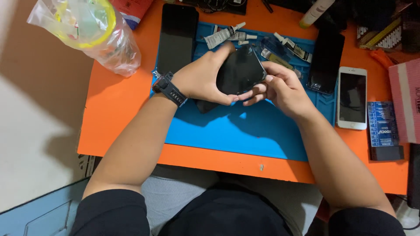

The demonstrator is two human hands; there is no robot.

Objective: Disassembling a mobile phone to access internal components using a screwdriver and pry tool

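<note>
over the blue mat our left hand and right hand clasp a black phone held tilted between them, fingers closed around its edges, glue tubes beyond, white phone to our right

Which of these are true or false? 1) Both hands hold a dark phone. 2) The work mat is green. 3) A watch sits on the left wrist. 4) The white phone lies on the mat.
1) True: the left hand and right hand both grip the dark phone.
2) False: the mat is blue.
3) True: a black watch is on the left wrist.
4) False: the white phone lies beside the mat, on the orange table.
</note>
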